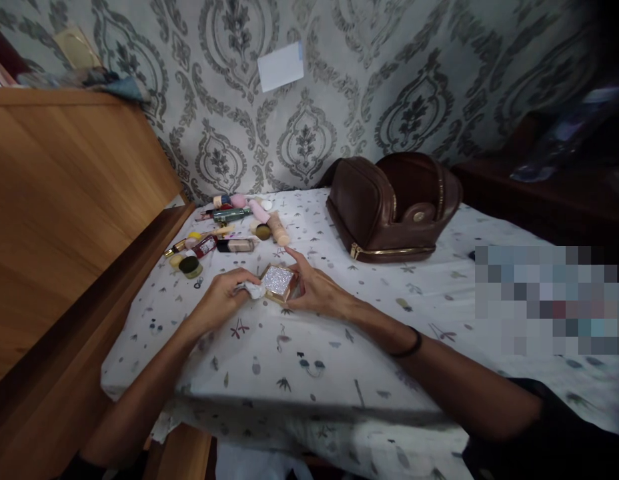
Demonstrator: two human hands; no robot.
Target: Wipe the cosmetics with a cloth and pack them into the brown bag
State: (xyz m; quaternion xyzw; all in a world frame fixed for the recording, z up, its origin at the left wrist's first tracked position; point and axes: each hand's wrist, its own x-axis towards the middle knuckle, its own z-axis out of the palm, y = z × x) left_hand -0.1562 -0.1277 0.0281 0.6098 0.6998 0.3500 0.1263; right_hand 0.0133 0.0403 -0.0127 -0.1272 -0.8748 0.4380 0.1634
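My right hand (314,291) grips a small square makeup compact (278,281) with a glittery silver top and a gold rim, the index finger stretched out past its far corner. In my left hand (227,293) is a crumpled white tissue (251,289), pinched by the fingers and pressed to the compact's left edge. Both hands are low over the printed white cloth (334,373). Just beyond them lie a foundation bottle (235,246), a beige tube (278,229) and a round dark-lidded jar (190,267).
A brown leather cosmetic bag (384,210) stands unzipped at the back right. Several more cosmetics, among them a green tube (232,214), lie near the patterned wall (309,120). A wooden panel (74,200) rises along the left side. A plastic bottle (564,137) is at far right.
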